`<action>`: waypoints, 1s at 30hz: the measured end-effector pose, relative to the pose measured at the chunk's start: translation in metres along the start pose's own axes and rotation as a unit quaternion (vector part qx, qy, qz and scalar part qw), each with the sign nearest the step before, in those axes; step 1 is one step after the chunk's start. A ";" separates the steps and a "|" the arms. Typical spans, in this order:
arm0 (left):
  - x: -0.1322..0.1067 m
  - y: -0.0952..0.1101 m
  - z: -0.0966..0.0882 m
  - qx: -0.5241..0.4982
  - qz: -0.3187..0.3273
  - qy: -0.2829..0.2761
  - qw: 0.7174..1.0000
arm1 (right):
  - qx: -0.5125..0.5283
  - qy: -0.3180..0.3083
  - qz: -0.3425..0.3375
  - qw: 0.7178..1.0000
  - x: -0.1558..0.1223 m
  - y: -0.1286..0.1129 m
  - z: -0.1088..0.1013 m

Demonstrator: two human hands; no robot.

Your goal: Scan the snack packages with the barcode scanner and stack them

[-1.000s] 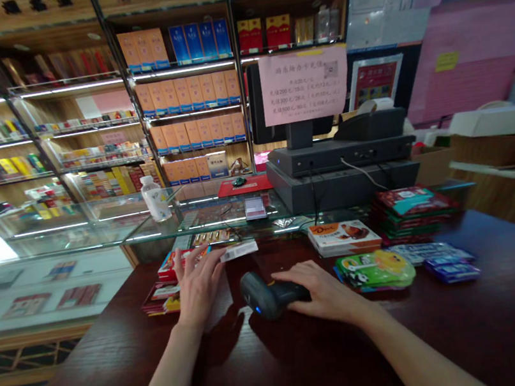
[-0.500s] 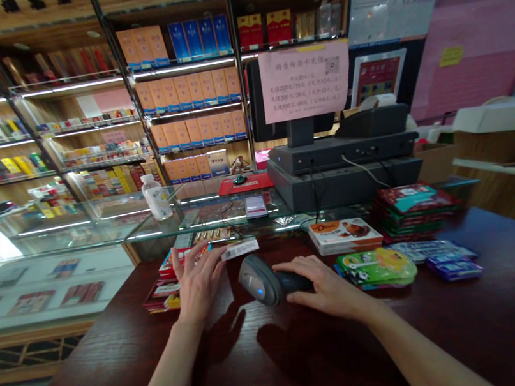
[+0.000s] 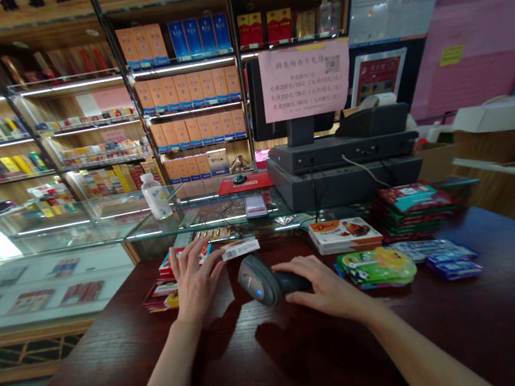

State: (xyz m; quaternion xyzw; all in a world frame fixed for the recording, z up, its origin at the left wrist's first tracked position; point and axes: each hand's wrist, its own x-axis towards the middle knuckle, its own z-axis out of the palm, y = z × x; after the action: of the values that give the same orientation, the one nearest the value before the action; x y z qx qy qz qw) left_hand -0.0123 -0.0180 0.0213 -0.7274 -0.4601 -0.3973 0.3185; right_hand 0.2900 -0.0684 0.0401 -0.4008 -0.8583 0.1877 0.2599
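A grey handheld barcode scanner (image 3: 260, 283) with a small blue light is in front of me, its head pointing left. My right hand (image 3: 317, 284) is wrapped round its dark handle. My left hand (image 3: 197, 279) has its thumb and index finger at the left end of a small white box (image 3: 241, 249) with a barcode printed on its near side; the other fingers are raised and spread. Partly behind that hand lie a red and blue box (image 3: 166, 266) and a pile of flat red and yellow packs (image 3: 161, 298).
Right of the scanner are a Dove chocolate box (image 3: 345, 235), green packs (image 3: 376, 267), blue-purple packs (image 3: 453, 265) and a stack of red packets (image 3: 417, 211). Behind stand a cash register (image 3: 346, 170), a small display (image 3: 255, 206) and a bottle (image 3: 156, 197) on the glass counter (image 3: 198, 218).
The left hand has shifted very slightly, its fingers a little higher, with the white box tilting a touch. The right hand and scanner stay nearly in place.
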 end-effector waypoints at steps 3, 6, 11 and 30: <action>0.000 0.000 0.001 0.006 0.005 0.003 1.000 | 0.001 -0.001 -0.001 1.000 0.000 -0.001 0.000; -0.001 0.000 0.001 0.012 0.007 0.015 1.000 | -0.001 0.000 0.001 1.000 0.000 -0.002 0.000; 0.000 0.001 0.000 0.000 0.000 0.007 1.000 | -0.001 0.002 -0.003 1.000 -0.001 0.000 0.001; -0.001 0.000 0.001 -0.045 -0.006 -0.024 0.999 | -0.032 -0.088 0.015 0.995 0.001 0.026 0.012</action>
State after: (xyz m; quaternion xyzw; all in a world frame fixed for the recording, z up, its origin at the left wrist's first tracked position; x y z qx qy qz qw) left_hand -0.0118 -0.0177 0.0202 -0.7476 -0.4533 -0.4019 0.2721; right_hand 0.2979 -0.0533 0.0167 -0.4031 -0.8775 0.1987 0.1673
